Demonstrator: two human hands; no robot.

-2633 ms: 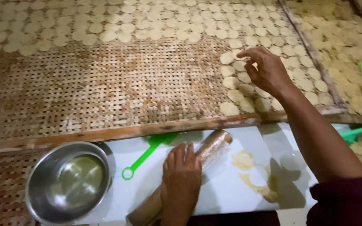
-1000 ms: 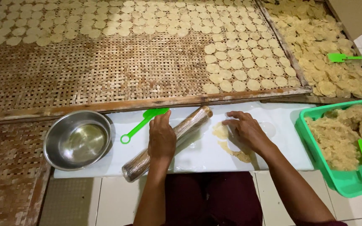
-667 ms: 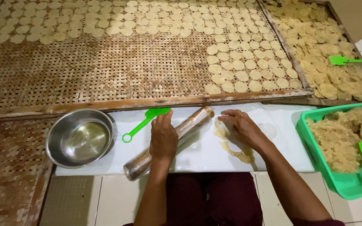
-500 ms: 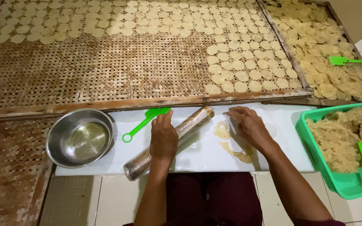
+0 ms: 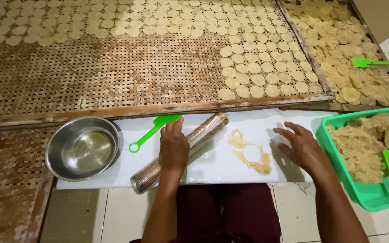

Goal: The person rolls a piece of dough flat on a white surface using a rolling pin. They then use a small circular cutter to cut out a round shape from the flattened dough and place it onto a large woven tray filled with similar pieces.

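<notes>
White board (image 5: pixel 230 168) lying flat across the tiled floor (image 5: pixel 113 216), carrying a steel bowl (image 5: pixel 83 147) at its left end, a green spatula (image 5: pixel 153 130) just beside it, a film-wrapped rolling pin (image 5: pixel 203 132) slanting across the middle, and a dough scrap (image 5: pixel 250 155) with a round hole cut out lying to the right. Woven bamboo tray (image 5: pixel 91 76) resting on the floor beyond the board, bearing rows of round dough discs (image 5: pixel 257 67) along its top and right side. Green tub (image 5: pixel 365 198) of dough sitting at the board's right end, near a second tray (image 5: pixel 338 105) heaped with discs.
</notes>
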